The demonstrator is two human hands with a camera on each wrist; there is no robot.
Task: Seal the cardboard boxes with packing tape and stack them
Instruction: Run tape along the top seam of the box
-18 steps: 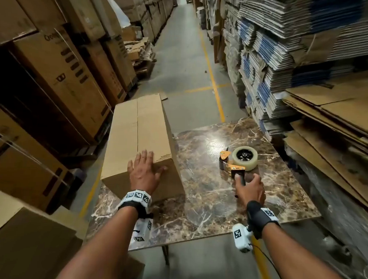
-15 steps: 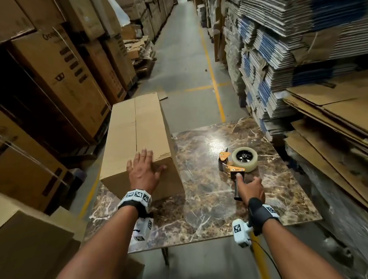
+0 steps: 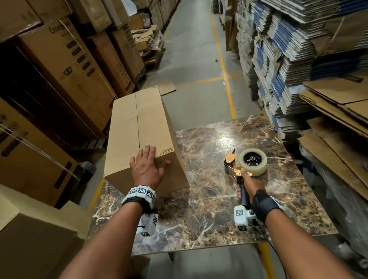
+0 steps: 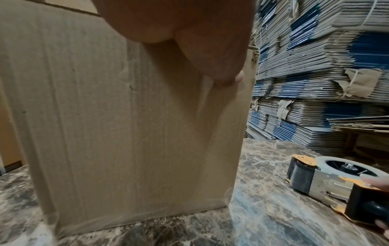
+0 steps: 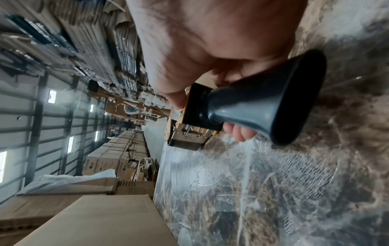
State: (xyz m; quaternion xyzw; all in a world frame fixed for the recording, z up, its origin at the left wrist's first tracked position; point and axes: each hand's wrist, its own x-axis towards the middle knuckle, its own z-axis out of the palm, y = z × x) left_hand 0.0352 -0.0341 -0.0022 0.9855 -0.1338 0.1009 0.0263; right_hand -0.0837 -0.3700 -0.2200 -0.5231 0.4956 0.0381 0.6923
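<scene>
A long brown cardboard box [image 3: 145, 127] lies on the left part of the marble table [image 3: 207, 203], its far end sticking out past the table edge. My left hand [image 3: 147, 169] rests flat with spread fingers on the box's near top edge; the left wrist view shows the thumb against the box's near face [image 4: 130, 124]. The tape dispenser [image 3: 244, 165] with a roll of clear tape lies on the table to the right. My right hand [image 3: 249, 185] grips its black handle [image 5: 263, 101], the index finger lying along the orange frame.
Tall stacks of printed cartons [image 3: 62, 66] line the left side, and another brown box [image 3: 25, 238] sits at my near left. Bundles of flattened cardboard [image 3: 309, 50] and loose sheets [image 3: 348, 117] crowd the right. A concrete aisle with yellow lines [image 3: 224, 71] runs ahead.
My right hand has closed around the dispenser handle, its index finger now stretched onto the frame. The left hand stays on the box.
</scene>
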